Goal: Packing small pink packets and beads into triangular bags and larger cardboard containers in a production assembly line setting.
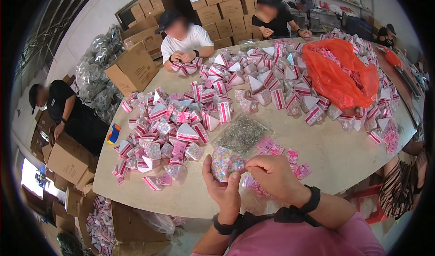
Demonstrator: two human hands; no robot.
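My left hand (222, 190) cups a small clear packet of multicoloured beads (225, 162) from below, near the table's front edge. My right hand (274, 174) pinches the packet's right side with thumb and fingers. Just behind the packet lies a clear bag of thin metal pins (242, 133). Pink striped cards (290, 156) are scattered to the right of my hands. A heap of filled pink and white striped packets (167, 129) lies to the left.
The beige table (335, 156) holds more packets at the back and an orange plastic bag (337, 75). Two people sit across the table, another sits at the left by cardboard boxes (133, 68). Boxes also stand under the table's front.
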